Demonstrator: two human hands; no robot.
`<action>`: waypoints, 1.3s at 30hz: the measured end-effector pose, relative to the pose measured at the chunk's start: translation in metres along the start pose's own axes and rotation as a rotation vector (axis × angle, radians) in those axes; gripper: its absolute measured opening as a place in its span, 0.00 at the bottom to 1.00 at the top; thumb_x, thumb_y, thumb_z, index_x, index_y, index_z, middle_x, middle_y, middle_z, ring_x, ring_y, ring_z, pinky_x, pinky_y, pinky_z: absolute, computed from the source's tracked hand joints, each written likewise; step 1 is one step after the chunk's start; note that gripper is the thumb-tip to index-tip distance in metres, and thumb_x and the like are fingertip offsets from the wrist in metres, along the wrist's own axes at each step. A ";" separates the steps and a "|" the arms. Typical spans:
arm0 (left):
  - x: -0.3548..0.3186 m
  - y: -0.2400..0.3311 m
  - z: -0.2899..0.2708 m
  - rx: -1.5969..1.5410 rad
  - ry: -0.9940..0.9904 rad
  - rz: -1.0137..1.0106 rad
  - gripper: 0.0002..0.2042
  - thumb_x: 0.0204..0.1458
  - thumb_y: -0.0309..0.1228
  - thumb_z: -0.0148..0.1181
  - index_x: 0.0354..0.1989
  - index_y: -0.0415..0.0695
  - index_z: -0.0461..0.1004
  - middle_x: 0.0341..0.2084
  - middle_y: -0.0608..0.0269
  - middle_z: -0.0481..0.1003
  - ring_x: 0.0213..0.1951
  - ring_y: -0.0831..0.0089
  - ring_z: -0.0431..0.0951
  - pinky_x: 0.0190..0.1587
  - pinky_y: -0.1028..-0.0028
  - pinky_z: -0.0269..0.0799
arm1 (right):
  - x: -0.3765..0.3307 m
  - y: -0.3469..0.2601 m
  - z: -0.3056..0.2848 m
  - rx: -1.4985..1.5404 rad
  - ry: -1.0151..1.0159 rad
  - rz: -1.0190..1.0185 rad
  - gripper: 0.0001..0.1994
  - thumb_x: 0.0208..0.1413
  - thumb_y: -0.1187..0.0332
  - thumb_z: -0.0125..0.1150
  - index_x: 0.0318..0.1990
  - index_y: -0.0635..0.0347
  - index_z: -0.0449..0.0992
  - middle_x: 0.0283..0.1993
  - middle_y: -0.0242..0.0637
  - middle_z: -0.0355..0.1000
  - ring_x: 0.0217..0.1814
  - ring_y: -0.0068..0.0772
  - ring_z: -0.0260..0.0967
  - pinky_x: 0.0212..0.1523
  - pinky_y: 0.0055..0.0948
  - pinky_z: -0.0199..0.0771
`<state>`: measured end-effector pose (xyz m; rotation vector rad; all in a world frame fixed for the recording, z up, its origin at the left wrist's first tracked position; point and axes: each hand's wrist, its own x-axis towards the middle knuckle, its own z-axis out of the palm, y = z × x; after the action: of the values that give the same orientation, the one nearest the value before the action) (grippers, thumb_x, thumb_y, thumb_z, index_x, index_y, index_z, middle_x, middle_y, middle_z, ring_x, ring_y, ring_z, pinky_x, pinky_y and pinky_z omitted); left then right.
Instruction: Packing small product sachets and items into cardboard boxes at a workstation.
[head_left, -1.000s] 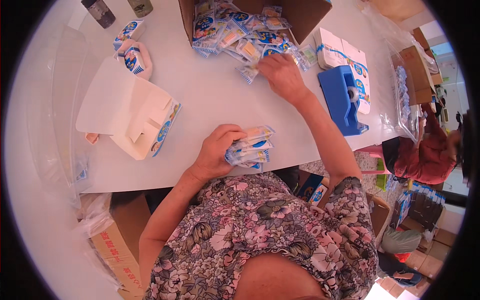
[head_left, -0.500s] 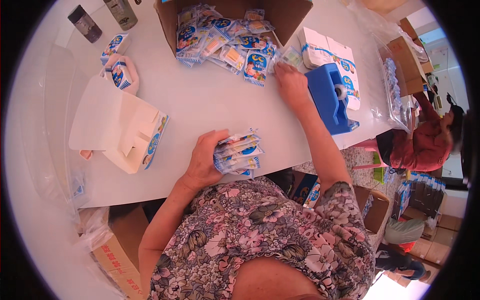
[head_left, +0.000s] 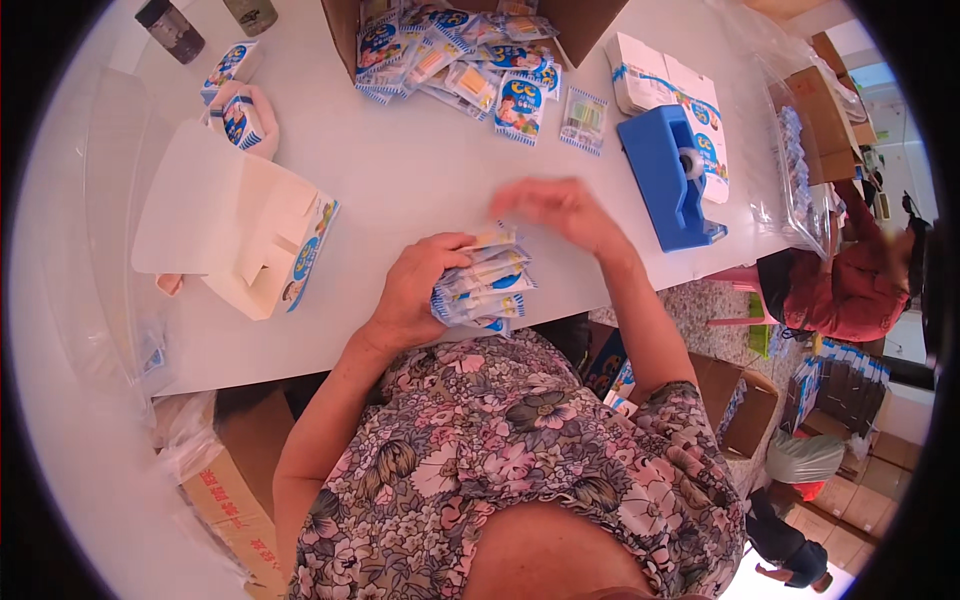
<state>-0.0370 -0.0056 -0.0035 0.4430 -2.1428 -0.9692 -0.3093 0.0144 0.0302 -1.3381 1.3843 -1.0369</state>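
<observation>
The left hand [head_left: 415, 290] is wrapped around a stack of small sachets [head_left: 487, 285], fingers closed over the near side of the bundle, holding it at the table [head_left: 420, 180] edge just in front of the person's flowered dress. The sachets are fanned a little, white with blue and yellow print; how many there are I cannot make out, since the fingers cover part of them.

The right hand [head_left: 560, 208] hovers just beyond the stack, on its far right side, and it is smeared by motion. The fingers look loosely spread, but whether they pinch a sachet I cannot tell.

Farther from the stack, at the far edge of the table, a cardboard box [head_left: 470, 25] lies tipped with more sachets spilling out of it [head_left: 470, 75]; its top is cut off by the frame. Right of the stack stands a blue tape dispenser [head_left: 670, 180], with flat printed cartons [head_left: 665, 85] behind it. Left of the stack lies a half-folded white carton [head_left: 240, 230], its inside partly hidden by its own flaps. Beyond that carton are two small packs [head_left: 235, 100] and two dark jars [head_left: 210, 20], cropped at the rim. At the far right another person in a red top [head_left: 850, 290] sits, mostly cut off.
</observation>
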 end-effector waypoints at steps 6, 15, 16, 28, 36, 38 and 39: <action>0.005 0.019 -0.004 0.173 0.026 -0.108 0.31 0.36 0.34 0.79 0.51 0.43 0.71 0.49 0.56 0.75 0.51 0.58 0.76 0.53 0.63 0.71 | 0.041 0.025 -0.054 -1.388 0.685 -0.150 0.15 0.56 0.62 0.63 0.46 0.62 0.80 0.42 0.41 0.79 0.46 0.43 0.76 0.49 0.38 0.76; 0.005 0.014 -0.003 -0.028 0.066 -0.089 0.27 0.38 0.30 0.77 0.49 0.45 0.72 0.56 0.48 0.71 0.54 0.53 0.75 0.55 0.66 0.72 | -0.016 -0.016 0.005 -0.515 0.183 -0.317 0.13 0.54 0.66 0.66 0.45 0.63 0.81 0.43 0.47 0.79 0.45 0.41 0.78 0.49 0.37 0.76; 0.002 0.009 -0.002 -0.027 0.060 -0.090 0.27 0.38 0.30 0.77 0.49 0.45 0.72 0.56 0.48 0.71 0.54 0.53 0.75 0.55 0.66 0.72 | -0.012 -0.018 0.011 -0.510 0.187 -0.315 0.13 0.54 0.66 0.66 0.45 0.63 0.81 0.43 0.47 0.79 0.45 0.41 0.78 0.49 0.37 0.76; 0.007 0.011 -0.005 0.039 0.057 -0.062 0.30 0.34 0.34 0.80 0.48 0.41 0.72 0.54 0.46 0.70 0.54 0.52 0.73 0.54 0.62 0.72 | 0.063 -0.012 0.001 -0.657 0.543 0.201 0.16 0.51 0.57 0.70 0.32 0.65 0.80 0.27 0.40 0.76 0.31 0.32 0.75 0.35 0.31 0.74; 0.000 0.002 0.002 0.061 0.069 0.037 0.31 0.34 0.33 0.80 0.47 0.43 0.68 0.54 0.49 0.71 0.53 0.54 0.74 0.52 0.65 0.68 | 0.083 -0.038 0.014 -0.838 0.256 -0.234 0.13 0.54 0.65 0.66 0.46 0.59 0.81 0.38 0.39 0.80 0.38 0.39 0.76 0.44 0.32 0.76; 0.009 0.014 -0.005 0.102 0.004 0.014 0.32 0.34 0.35 0.79 0.49 0.44 0.68 0.54 0.50 0.72 0.54 0.55 0.73 0.54 0.64 0.65 | 0.121 0.002 0.000 -0.993 0.375 -0.438 0.12 0.55 0.67 0.64 0.45 0.60 0.81 0.40 0.40 0.80 0.40 0.41 0.76 0.45 0.33 0.76; 0.011 0.019 -0.008 0.152 -0.040 -0.031 0.33 0.35 0.36 0.79 0.50 0.45 0.67 0.55 0.51 0.72 0.55 0.56 0.73 0.56 0.64 0.61 | 0.130 0.016 -0.002 -1.141 0.463 -0.654 0.11 0.55 0.68 0.62 0.44 0.61 0.81 0.42 0.41 0.79 0.41 0.43 0.76 0.45 0.35 0.76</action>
<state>-0.0383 -0.0031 0.0197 0.5360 -2.2613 -0.8419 -0.3129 -0.1146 0.0072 -2.6275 2.0897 -1.0035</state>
